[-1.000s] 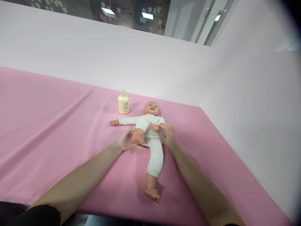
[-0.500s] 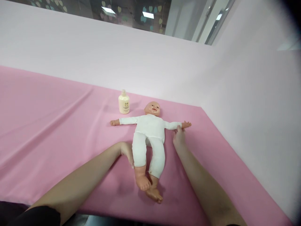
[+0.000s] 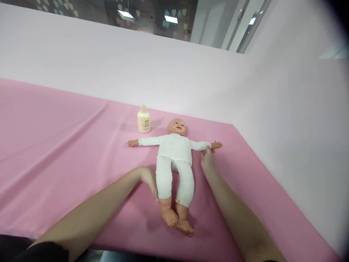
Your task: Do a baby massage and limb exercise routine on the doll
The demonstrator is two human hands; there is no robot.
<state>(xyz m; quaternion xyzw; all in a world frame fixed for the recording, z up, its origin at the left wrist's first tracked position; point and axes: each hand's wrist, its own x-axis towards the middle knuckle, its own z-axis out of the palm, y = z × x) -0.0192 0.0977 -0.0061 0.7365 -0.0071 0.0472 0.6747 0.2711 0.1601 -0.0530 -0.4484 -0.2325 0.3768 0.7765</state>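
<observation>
Pink cloth (image 3: 68,138) bears bottle (image 3: 143,119) behind doll (image 3: 174,160); left hand (image 3: 150,179) grips its leg, right hand (image 3: 207,159) its wrist.

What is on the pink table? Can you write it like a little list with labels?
Surface: pink cloth covering the table
Doll: baby doll in white clothes, lying on its back, arms spread wide, feet crossed
Bottle: cream-coloured bottle standing upright beyond the doll's outstretched arm, apart from it
Left hand: left hand lies along the doll's leg, touching it
Right hand: right hand holds the doll's wrist
Background: pale wall behind the table
</observation>
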